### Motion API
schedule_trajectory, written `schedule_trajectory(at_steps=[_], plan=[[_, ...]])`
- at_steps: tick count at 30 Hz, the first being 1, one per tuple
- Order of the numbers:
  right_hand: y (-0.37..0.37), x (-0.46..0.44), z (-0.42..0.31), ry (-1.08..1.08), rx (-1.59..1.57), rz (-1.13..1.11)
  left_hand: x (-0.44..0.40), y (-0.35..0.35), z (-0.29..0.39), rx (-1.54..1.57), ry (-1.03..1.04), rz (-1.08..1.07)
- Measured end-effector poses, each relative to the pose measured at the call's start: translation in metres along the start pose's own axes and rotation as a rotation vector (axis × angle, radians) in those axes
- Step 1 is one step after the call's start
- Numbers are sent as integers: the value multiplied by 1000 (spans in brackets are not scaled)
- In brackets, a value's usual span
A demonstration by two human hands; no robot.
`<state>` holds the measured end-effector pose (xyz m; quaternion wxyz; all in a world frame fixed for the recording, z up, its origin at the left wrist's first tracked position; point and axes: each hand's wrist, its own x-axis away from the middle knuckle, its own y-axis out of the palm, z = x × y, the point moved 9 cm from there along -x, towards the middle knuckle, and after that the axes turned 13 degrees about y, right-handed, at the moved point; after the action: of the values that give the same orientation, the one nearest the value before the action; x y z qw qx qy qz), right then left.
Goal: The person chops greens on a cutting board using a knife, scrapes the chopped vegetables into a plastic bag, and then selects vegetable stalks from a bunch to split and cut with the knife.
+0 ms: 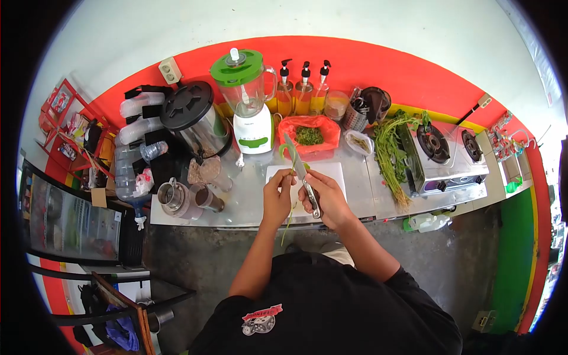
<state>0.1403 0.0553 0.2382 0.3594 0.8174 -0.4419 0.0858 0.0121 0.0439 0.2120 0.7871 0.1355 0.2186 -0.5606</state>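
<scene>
My left hand (278, 198) pinches a thin green vegetable stem (286, 229), which hangs below the fingers and also shows beside the blade above them. In my right hand (328, 200) is a kitchen knife (296, 158), its handle in the palm and its blade pointing up and away from me. Both hands are close together over a white cutting board (336, 173) on the metal counter. Just beyond the board, a red plastic bag (288, 127) holds chopped greens (309, 136). A small clear bag (359, 142) with plant scraps lies to its right.
A bunch of long-stemmed greens (390, 151) lies beside a gas stove (448, 155) on the right. A blender (253, 127), several pump bottles (304, 94) and a utensil holder (356, 117) line the back. Jars (208, 198) and a large steel container (198, 121) stand left.
</scene>
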Motion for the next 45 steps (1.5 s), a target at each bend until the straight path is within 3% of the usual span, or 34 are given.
schedule_trajectory(at_steps=[9, 14, 27, 36, 38, 45], plan=[[4, -11, 8, 7, -83, -89, -2, -7, 6, -57, -9, -64], [-4, -11, 7, -102, 9, 55, -6, -10, 0, 29, 4, -19], [-19, -5, 12, -138, 79, 65, -7, 7, -11, 25, 15, -26], [-40, 1, 4, -267, 478, 309, -12, 15, 13, -157, 36, -96], [-63, 1, -5, -344, 587, 537, -12, 14, 18, -173, 51, -90], [-126, -37, 24, -187, 527, 519, -4, 2, -8, -138, -32, -24]])
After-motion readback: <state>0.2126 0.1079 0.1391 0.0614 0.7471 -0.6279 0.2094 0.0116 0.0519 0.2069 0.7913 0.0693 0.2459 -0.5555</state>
